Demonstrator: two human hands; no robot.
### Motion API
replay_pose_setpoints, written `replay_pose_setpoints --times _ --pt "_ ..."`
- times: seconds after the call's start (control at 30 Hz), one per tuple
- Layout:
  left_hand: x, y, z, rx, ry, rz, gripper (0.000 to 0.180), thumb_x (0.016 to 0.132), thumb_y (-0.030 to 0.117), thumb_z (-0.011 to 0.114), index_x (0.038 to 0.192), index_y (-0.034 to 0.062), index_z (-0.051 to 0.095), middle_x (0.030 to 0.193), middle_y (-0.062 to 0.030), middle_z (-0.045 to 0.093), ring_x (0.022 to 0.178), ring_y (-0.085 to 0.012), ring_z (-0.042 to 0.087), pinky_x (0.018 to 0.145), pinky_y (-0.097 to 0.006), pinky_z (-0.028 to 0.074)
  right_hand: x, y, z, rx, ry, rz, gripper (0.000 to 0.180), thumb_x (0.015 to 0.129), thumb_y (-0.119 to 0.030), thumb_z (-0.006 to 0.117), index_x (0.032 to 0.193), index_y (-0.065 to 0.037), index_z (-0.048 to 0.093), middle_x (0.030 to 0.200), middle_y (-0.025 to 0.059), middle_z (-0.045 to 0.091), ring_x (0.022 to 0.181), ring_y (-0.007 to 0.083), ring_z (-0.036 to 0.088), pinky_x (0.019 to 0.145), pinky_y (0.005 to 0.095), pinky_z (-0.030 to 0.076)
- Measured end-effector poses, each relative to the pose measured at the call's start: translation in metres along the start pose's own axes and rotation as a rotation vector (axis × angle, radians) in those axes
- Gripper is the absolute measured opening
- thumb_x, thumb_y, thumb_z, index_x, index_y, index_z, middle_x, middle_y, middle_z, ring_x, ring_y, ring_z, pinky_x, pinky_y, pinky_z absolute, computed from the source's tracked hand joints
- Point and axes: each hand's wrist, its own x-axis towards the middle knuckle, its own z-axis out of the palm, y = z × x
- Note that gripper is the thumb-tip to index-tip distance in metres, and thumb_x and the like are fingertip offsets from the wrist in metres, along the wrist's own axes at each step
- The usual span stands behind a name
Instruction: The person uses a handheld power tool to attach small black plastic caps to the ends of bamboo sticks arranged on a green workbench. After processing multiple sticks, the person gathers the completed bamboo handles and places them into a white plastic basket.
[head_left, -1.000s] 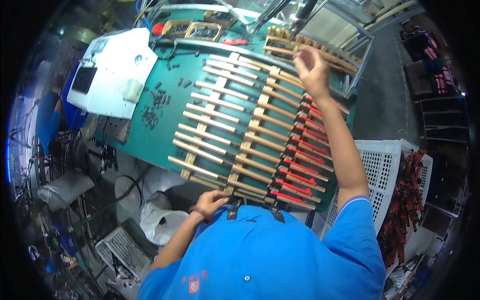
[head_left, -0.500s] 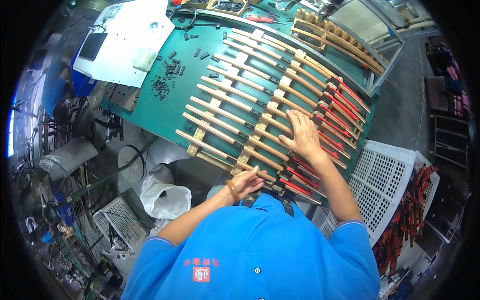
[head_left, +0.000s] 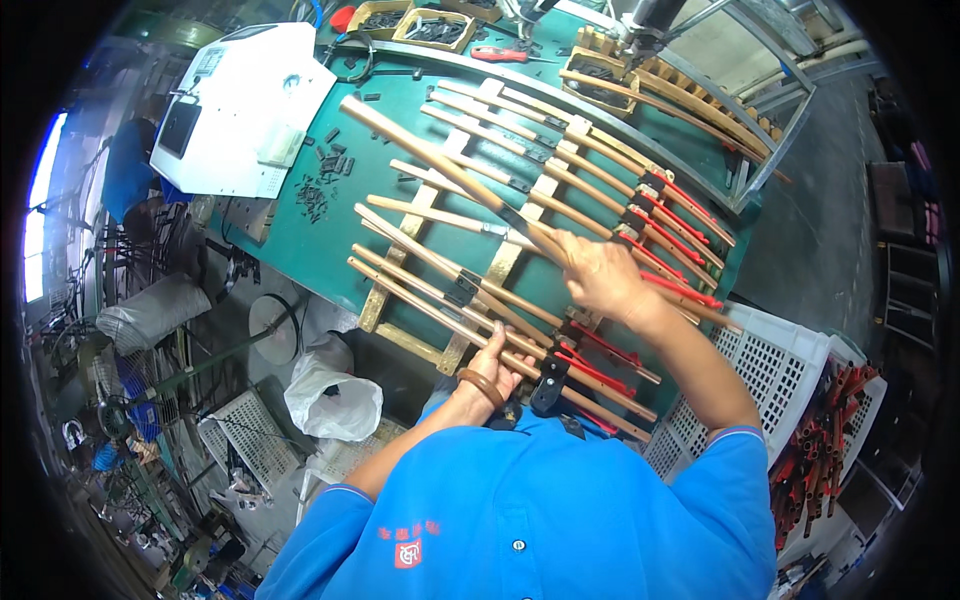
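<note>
Long tan rods [head_left: 400, 298] lie across a wooden slatted rack [head_left: 376, 305]; each has a black fitting near its middle and, toward the right end, another black fitting with a red strip. My right hand [head_left: 605, 275] is closed around one rod [head_left: 415, 145], lifted at its far left end and slanting across the others. Near the front edge, my left hand [head_left: 492, 375] has its fingers curled round the nearest rods, its palm turned up. A black fitting [head_left: 548, 385] hangs at the right of that hand.
Loose black parts [head_left: 325, 175] lie on the green tabletop [head_left: 285, 245] beside a white panel-like box [head_left: 245, 110]. Parts boxes [head_left: 435, 28] and a red-handled screwdriver [head_left: 500, 54] are at the back. A white crate [head_left: 765, 340] stands right, a white sack [head_left: 335, 395] below left.
My right hand has closed on a rod and raised its left end. My left hand has closed round the nearest rods, which have shifted and bunched together.
</note>
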Motion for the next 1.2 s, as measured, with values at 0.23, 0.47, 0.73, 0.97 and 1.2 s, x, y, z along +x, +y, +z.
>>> replay_pose_setpoints --times 0.23,0.47,0.73,0.97,1.2 --pt "0.024 -0.006 0.024 0.26 0.086 0.338 0.029 0.077 0.016 0.076 0.1 0.0051 0.062 0.092 -0.004 0.064 0.087 -0.0167 0.062 0.078 -0.035 0.053 0.017 0.066 0.001 0.059 0.041 -0.02 0.047 0.078 -0.017 0.062 0.123 -0.011 0.048 0.097 0.017 0.059 0.091 0.0362 0.059 0.075 0.0467 0.049" --pt "0.027 -0.019 0.013 -0.272 -0.315 0.162 0.027 0.086 0.013 0.063 0.112 0.0079 0.056 0.114 -0.0129 0.058 0.106 -0.0284 0.056 0.095 -0.047 0.047 0.008 0.036 0.024 -0.203 0.214 -0.112 0.086 0.062 -0.018 0.079 0.136 -0.005 0.037 0.119 0.0147 0.046 0.108 0.0323 0.047 0.09 0.0422 0.042" --pt "-0.001 -0.013 0.077 -0.161 -0.407 0.13 0.033 0.091 0.026 0.06 0.116 0.0059 0.053 0.108 -0.0135 0.06 0.102 -0.0283 0.06 0.086 -0.045 0.052 0.035 0.054 0.03 0.042 -0.036 0.093 0.072 0.063 -0.008 0.063 0.131 -0.01 0.038 0.101 0.0209 0.058 0.094 0.0403 0.058 0.079 0.0491 0.048" --pt "0.032 0.01 0.107 -0.053 -0.237 0.287 0.022 0.086 0.02 0.068 0.097 0.005 0.056 0.088 -0.01 0.061 0.08 -0.0258 0.063 0.073 -0.038 0.057 0.054 0.079 0.018 0.223 -0.13 0.066 0.062 0.061 -0.01 0.062 0.12 -0.005 0.045 0.087 0.0248 0.062 0.084 0.0427 0.061 0.075 0.0452 0.05" --pt "0.063 0.017 0.085 -0.159 -0.392 0.184 0.046 0.082 0.019 0.073 0.121 0.014 0.051 0.116 -0.0088 0.056 0.112 -0.0267 0.053 0.094 -0.048 0.049 0.056 0.081 0.019 0.627 0.044 -0.43 0.045 0.076 -0.007 0.064 0.119 -0.003 0.053 0.086 0.0077 0.064 0.065 0.0101 0.06 0.051 0.0225 0.047"
